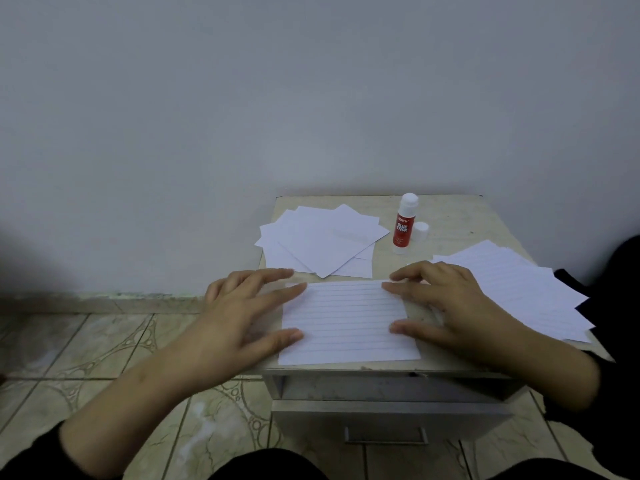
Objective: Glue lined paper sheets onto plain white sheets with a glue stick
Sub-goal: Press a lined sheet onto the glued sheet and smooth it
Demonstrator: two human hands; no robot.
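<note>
At six o'clock on the small beige tabletop (460,216), my left hand (242,317) and right hand (446,306) press flat, fingers straight, on one white lined sheet (346,323); loose stacks at eleven and three o'clock look unglued, so plenty remains.

I am reading white letters, "GLUE STICK", running down the red label of the glue stick (403,224) that is standing on the table. A smaller brand mark above them and the fine print below are blurring out.
</note>
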